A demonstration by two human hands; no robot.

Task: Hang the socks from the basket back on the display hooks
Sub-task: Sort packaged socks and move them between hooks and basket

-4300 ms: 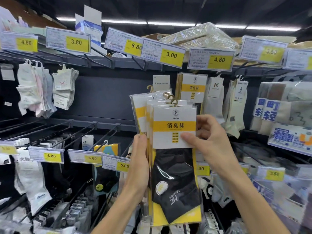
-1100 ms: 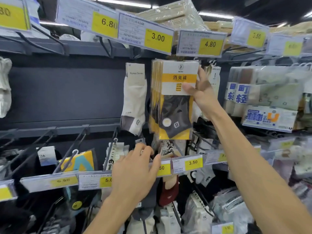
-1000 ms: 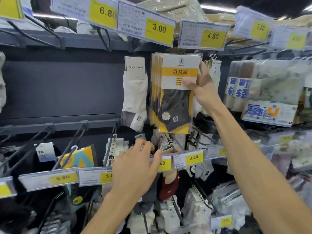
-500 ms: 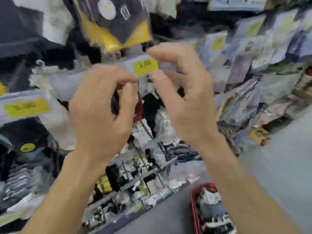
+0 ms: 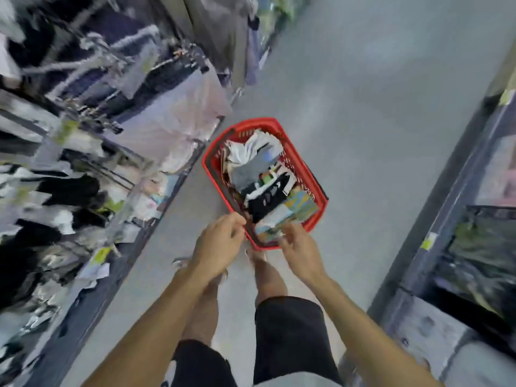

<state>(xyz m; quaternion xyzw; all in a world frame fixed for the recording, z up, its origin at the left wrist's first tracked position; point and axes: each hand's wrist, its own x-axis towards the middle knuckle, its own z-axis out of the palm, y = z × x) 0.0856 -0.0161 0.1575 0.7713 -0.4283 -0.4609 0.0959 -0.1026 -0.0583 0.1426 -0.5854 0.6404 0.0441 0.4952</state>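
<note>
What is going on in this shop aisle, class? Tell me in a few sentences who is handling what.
A person stands in a shop aisle and looks down at a red basket on the floor. The basket is full of socks. The left hand and the right hand both reach to the near end of the basket. The picture is too blurred to tell whether either hand grips anything. A rack of hanging socks runs along the left side.

Floor (image 5: 363, 107): grey, bare aisle, centre to 12 o'clock | Shelf unit (image 5: 446, 208): 3 o'clock, contents blurred | Price tag (image 5: 427, 243): yellow, on the shelf edge
</note>
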